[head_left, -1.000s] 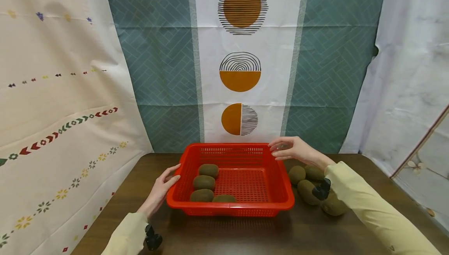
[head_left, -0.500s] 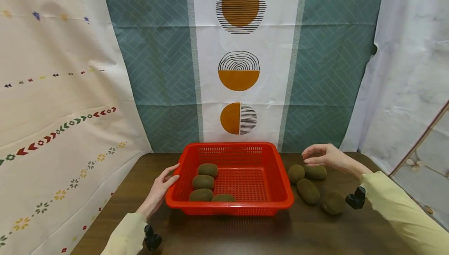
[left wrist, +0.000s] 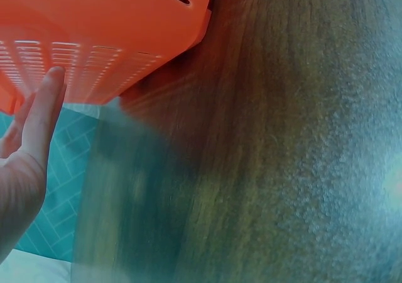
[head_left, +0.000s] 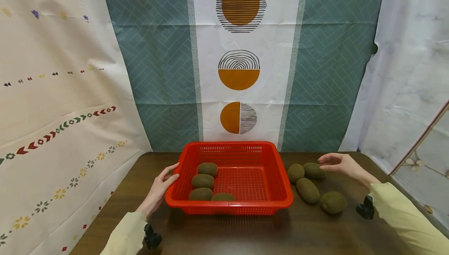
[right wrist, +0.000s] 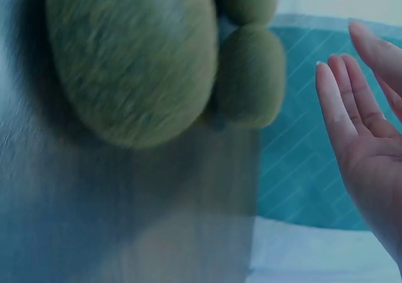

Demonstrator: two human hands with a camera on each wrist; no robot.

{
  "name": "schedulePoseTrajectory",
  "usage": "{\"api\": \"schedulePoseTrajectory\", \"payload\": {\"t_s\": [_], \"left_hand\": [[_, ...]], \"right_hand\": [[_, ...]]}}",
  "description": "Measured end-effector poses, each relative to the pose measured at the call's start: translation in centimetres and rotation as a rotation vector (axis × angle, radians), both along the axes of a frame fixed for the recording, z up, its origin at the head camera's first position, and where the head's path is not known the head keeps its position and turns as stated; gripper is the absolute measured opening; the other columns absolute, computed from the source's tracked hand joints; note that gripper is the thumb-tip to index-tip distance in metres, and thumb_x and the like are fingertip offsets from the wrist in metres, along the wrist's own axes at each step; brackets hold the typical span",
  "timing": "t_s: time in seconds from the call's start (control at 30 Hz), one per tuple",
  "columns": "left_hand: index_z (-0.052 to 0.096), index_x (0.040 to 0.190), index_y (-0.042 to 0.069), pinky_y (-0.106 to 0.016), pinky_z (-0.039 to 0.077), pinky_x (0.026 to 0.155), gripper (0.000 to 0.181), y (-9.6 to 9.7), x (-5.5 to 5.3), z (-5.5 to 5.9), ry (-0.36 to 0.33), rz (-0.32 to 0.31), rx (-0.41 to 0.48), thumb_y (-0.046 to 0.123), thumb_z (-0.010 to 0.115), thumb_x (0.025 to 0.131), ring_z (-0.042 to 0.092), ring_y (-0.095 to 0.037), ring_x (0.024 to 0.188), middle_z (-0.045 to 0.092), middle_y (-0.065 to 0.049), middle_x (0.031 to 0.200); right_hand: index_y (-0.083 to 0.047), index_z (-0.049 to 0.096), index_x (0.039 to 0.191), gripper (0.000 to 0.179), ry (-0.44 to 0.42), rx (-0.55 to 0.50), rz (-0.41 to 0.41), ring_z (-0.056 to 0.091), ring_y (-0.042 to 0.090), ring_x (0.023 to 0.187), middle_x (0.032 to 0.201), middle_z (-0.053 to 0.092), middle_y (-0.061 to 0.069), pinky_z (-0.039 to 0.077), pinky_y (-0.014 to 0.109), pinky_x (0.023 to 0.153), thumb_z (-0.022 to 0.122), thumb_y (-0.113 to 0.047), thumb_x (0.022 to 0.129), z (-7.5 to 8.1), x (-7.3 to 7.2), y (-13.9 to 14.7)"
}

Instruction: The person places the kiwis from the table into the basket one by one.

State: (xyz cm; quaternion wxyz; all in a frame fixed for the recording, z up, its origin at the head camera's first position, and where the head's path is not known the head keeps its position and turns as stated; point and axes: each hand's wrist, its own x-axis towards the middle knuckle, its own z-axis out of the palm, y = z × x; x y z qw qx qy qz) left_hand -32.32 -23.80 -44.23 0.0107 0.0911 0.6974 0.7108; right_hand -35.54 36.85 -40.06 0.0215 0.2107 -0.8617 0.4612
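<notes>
A red plastic basket (head_left: 229, 204) stands on the table, with several brown kiwis (head_left: 203, 181) along its left side and front. My left hand (head_left: 160, 188) rests at the basket's left rim, fingers fairly straight; the left wrist view has a fingertip (left wrist: 55, 75) against the slotted wall. Over on the right, my right hand (head_left: 342, 165) hovers beside the back-right kiwi (head_left: 313, 170), holding nothing, its fingers loosely extended. Close to that one lie a round-looking kiwi (head_left: 296, 173), an oblong kiwi (head_left: 308, 190) and a front kiwi (head_left: 333, 202).
The dark wooden table (head_left: 224, 235) ends at a teal and white curtain (head_left: 242, 91) behind the basket. A cream patterned cloth (head_left: 63, 130) hangs on the left, a pale marbled sheet (head_left: 407, 71) on the right. Each sleeve carries a small black wrist device (head_left: 366, 207).
My right hand has moved from the basket's right rim rightward and down to the loose kiwis, uncovering them. My left hand stays at the left rim.
</notes>
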Motion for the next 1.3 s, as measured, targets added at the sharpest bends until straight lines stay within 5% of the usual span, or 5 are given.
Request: {"api": "schedulePoseTrajectory", "payload": {"t_s": [0.13, 0.47, 0.83, 1.3], "left_hand": [[0.037, 0.137, 0.014, -0.045, 0.049, 0.074, 0.047, 0.1, 0.0, 0.0, -0.001, 0.005, -0.004, 0.017, 0.053, 0.093, 0.055, -0.040, 0.097, 0.050, -0.027, 0.119], [0.040, 0.135, 0.014, -0.045, 0.049, 0.074, 0.046, 0.2, 0.2, 0.1, 0.008, 0.022, -0.015, 0.018, 0.055, 0.091, 0.057, -0.038, 0.096, 0.051, -0.026, 0.117], [0.041, 0.135, 0.015, -0.045, 0.049, 0.074, 0.046, 0.2, 0.1, 0.0, 0.007, 0.022, -0.008, 0.018, 0.055, 0.091, 0.057, -0.037, 0.096, 0.052, -0.025, 0.117], [0.041, 0.134, 0.014, -0.045, 0.049, 0.074, 0.045, 0.3, 0.2, 0.2, 0.005, 0.029, -0.003, 0.017, 0.055, 0.091, 0.057, -0.037, 0.095, 0.051, -0.025, 0.118]], "right_hand": [[0.008, 0.058, 0.106, 0.034, 0.027, 0.026, -0.028, 0.060, 0.015, 0.085, 0.101, 0.059, 0.025, 0.050, 0.026, 0.069, 0.070, -0.011, 0.079, -1.0, -0.4, 0.8], [0.014, 0.047, 0.119, 0.052, -0.080, 0.046, -0.043, 0.050, 0.041, 0.101, 0.116, 0.048, 0.032, 0.048, 0.029, 0.072, 0.069, -0.012, 0.080, -2.6, -1.5, 1.5], [0.015, 0.033, 0.127, 0.060, -0.303, -0.075, 0.003, 0.046, 0.041, 0.105, 0.125, 0.025, 0.039, 0.044, 0.050, 0.080, 0.066, -0.006, 0.082, -2.7, -2.3, 1.0], [0.015, 0.029, 0.129, 0.064, -0.359, -0.055, -0.028, 0.048, 0.036, 0.104, 0.128, 0.015, 0.045, 0.047, 0.045, 0.078, 0.066, -0.007, 0.082, -3.2, -2.9, 0.5]]}}
